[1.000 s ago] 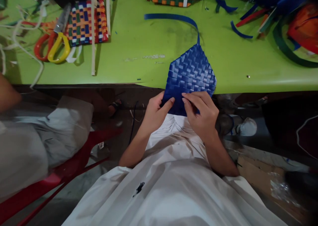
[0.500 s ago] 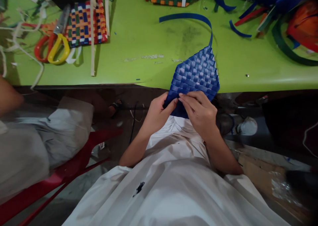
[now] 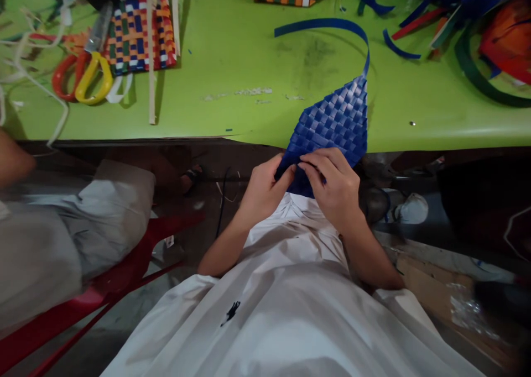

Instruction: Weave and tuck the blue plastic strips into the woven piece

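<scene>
A blue woven piece (image 3: 336,117) lies tilted over the front edge of the green table, its near end over my lap. One long blue strip (image 3: 327,24) curves from its far corner to the left across the tabletop. My left hand (image 3: 265,186) grips the near left edge, thumb on top and fingers hidden beneath. Close beside it, my right hand (image 3: 334,183) has its thumb and fingertips pressed on the weave near the left thumb. Whatever small part lies under the right fingertips is hidden.
Scissors with red and yellow handles (image 3: 94,78) lie by a multicoloured woven piece (image 3: 133,37) and a pale stick (image 3: 151,84). Coloured strips (image 3: 418,23) are at the back right. A seated person (image 3: 103,211) is on the left, on a red chair (image 3: 136,255).
The blue woven piece has turned slightly, its far corner and long strip shifting right. My right fingers are a little more bent; both hands stay on the weave.
</scene>
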Available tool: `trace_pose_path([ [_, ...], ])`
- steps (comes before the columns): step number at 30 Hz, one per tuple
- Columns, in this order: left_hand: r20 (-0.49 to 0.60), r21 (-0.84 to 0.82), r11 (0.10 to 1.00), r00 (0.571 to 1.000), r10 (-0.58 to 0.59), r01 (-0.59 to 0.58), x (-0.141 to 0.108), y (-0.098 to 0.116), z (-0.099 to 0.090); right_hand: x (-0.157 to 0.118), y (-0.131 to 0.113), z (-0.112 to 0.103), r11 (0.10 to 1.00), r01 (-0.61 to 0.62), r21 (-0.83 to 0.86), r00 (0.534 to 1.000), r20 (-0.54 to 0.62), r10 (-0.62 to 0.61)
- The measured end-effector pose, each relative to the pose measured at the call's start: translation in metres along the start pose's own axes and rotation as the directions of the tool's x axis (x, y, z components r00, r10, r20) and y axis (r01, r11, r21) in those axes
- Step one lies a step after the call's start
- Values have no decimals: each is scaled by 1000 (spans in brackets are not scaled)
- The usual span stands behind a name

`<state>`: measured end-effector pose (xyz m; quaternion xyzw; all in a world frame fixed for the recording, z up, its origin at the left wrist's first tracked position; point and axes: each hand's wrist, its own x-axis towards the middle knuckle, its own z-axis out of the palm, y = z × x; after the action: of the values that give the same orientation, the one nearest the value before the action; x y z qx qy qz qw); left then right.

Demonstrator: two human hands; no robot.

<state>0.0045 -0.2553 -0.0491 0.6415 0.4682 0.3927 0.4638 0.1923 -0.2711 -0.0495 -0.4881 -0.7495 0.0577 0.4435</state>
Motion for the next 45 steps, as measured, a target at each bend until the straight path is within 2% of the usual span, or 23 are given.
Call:
trace_pose_path([
  [4,-14,39,999,1000,21,-21,1,1,1,-2,-2,-2,998,1,-62,999,34,1],
  [9,-1,87,995,999,50,-50,2,1,0,-6,-1,-2,998,-36,-56,996,81,40],
  [12,-14,93,994,998,54,-52,2,2,2,-8,-2,-1,995,-11,-99,995,99,21],
  [19,-45,64,998,998,33,-30,1,4,5,-16,-3,8,954,150,-260,989,48,-142],
  [26,-66,78,995,996,65,-60,1,9,2,-17,-1,12,941,141,-307,987,-28,-157],
  [29,-24,31,999,999,42,-42,0,10,-1,-15,0,12,937,126,-327,983,-83,-161],
  [32,3,-56,998,999,34,-34,1,9,-4,-15,0,12,953,70,-296,990,-96,-102],
  [36,-7,-146,989,999,40,-41,2,9,-7,-17,-5,10,983,4,-185,991,-128,-28],
  [39,-12,-194,981,1000,25,-27,2,10,-8,-18,-8,6,981,-29,-192,984,-178,-6],
  [43,3,-281,959,999,-32,31,3,10,-10,-20,-4,-2,976,-76,-204,978,-207,33],
  [45,43,-306,949,997,-68,78,4,8,-12,-21,0,-6,981,-62,-186,984,-174,29],
])
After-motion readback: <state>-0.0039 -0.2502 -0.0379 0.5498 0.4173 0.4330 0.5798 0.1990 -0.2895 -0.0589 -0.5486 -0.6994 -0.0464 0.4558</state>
